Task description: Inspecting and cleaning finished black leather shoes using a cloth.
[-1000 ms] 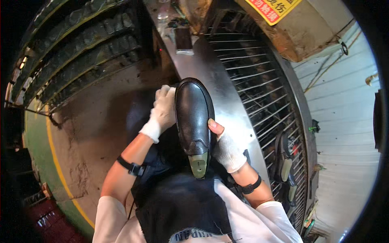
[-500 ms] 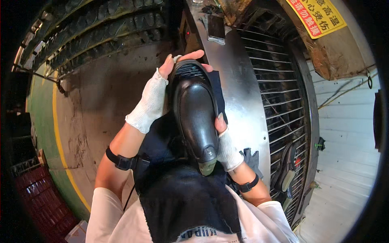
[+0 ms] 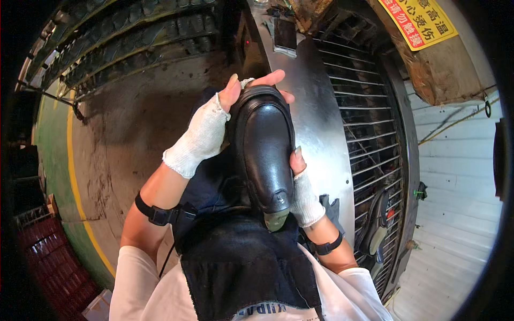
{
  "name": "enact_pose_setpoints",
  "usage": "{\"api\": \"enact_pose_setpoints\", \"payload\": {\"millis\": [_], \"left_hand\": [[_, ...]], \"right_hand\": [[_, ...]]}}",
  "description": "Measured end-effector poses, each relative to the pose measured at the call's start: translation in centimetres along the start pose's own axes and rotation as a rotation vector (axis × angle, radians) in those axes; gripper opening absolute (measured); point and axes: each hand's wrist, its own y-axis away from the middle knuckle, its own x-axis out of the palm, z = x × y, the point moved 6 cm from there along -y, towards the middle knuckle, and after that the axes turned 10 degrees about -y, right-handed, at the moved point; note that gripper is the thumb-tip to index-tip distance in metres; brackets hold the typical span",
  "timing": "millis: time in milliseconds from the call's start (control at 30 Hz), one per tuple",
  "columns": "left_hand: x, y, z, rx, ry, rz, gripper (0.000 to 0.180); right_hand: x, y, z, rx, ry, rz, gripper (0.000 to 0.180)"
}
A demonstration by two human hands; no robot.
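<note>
A black leather shoe (image 3: 266, 144) on a greenish last (image 3: 276, 220) lies lengthwise between my hands, its toe pointing away and the last's end toward me. My left hand (image 3: 206, 128), in a white fingerless glove, cups the toe end from the left; its fingertips show beyond the far rim. Against the right side, my right hand (image 3: 305, 195), gloved the same way, presses its thumb near the shoe's opening. The rest of its fingers are hidden beneath. A dark apron (image 3: 246, 267) covers my lap below the shoe.
To the right runs a metal tabletop (image 3: 313, 123) beside a barred rack (image 3: 369, 128). Another dark shoe (image 3: 376, 222) rests on the bars. A dark flat object (image 3: 285, 35) sits at the table's far end. Shelves of shoes (image 3: 144, 37) stand at far left.
The shoe's toe end has tipped, so the streaked patch beyond the upper is now mostly out of sight. Both hands shifted slightly with it, keeping their grip.
</note>
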Motion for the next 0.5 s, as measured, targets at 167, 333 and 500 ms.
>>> {"api": "enact_pose_setpoints", "payload": {"millis": [167,333,500], "left_hand": [[0.3,0.6,-0.3,-0.016,-0.005,0.017,0.091],[-0.1,2.2,-1.0,0.101,-0.246,-0.009,0.095],[0.0,5.9,-2.7,0.017,-0.294,-0.183,0.149]], "right_hand": [[0.0,-0.3,0.0,0.011,0.062,0.038,0.084],[-0.6,0.0,-0.1,0.026,0.091,0.097,0.092],[2.3,0.1,1.1,-0.007,0.310,0.116,0.070]]}}
